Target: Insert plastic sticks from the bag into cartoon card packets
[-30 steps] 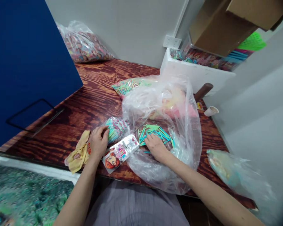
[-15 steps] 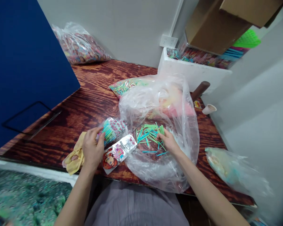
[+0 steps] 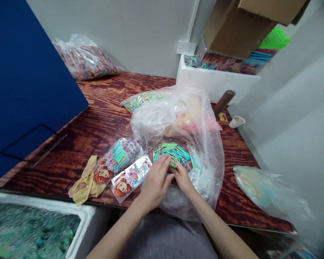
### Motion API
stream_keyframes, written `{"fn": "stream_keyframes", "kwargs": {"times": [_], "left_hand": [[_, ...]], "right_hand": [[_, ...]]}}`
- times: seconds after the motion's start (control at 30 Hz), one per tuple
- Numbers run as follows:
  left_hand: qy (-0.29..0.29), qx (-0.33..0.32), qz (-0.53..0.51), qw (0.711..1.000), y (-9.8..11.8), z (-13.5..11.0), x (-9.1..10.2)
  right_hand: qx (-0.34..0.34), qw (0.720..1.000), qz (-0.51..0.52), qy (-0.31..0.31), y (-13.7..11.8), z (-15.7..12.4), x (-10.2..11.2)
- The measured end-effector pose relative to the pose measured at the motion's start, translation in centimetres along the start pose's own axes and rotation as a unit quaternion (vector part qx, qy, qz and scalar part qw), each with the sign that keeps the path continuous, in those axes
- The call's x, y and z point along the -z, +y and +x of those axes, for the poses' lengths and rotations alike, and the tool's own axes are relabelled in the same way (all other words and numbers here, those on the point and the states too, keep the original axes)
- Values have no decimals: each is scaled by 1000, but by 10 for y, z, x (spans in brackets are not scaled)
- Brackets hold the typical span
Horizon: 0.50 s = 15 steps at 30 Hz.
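Note:
Both hands meet over an opened clear plastic bag (image 3: 218,162) at the table's front. In my right hand (image 3: 183,177) is a small bundle of thin green sticks (image 3: 173,165), its ends showing between the fingers. My left hand (image 3: 158,180) presses against the same bundle, fingers together, partly covering it. Loose green and blue sticks (image 3: 175,149) lie in the bag's opening just beyond. Left of the hands lies a flat silver packet (image 3: 131,178) printed with a red-haired cartoon figure. Beside it rests a similar packet (image 3: 118,156) with sticks showing inside.
A yellow cloth (image 3: 85,181) lies at the front left, above a white foam box (image 3: 88,216). Behind stands a bag of sticks (image 3: 143,99). A brown tube (image 3: 224,101), paper cup (image 3: 237,122) and plastic bag (image 3: 264,190) are at right. A blue panel (image 3: 35,79) borders the left.
My left hand has left the stick-filled packet and moved right to meet my right hand. My right hand has drawn nearer and leftward with green sticks. The view has shifted slightly.

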<state>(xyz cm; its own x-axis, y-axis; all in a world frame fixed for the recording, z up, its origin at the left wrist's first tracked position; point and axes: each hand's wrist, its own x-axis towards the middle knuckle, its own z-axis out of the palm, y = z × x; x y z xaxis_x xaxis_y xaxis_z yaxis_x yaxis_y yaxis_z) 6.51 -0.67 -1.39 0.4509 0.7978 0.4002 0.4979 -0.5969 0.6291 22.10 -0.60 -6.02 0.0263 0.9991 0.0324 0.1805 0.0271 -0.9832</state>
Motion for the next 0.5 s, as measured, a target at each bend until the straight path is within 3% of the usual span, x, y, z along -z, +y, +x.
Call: {"fn": "stream_keyframes", "kwargs": {"times": [0.1, 0.17, 0.37, 0.5], "left_hand": [[-72, -43, 12, 996, 7, 3, -18], [-69, -42, 16, 997, 5, 1, -15], [76, 58, 93, 991, -32, -26, 39], [91, 105, 202, 969, -56, -49, 57]], "right_hand": [[18, 999, 36, 5, 1, -3, -1], [23, 999, 28, 1, 2, -5, 0], [16, 999, -31, -21, 2, -8, 6], [22, 999, -30, -26, -1, -9, 6]]}}
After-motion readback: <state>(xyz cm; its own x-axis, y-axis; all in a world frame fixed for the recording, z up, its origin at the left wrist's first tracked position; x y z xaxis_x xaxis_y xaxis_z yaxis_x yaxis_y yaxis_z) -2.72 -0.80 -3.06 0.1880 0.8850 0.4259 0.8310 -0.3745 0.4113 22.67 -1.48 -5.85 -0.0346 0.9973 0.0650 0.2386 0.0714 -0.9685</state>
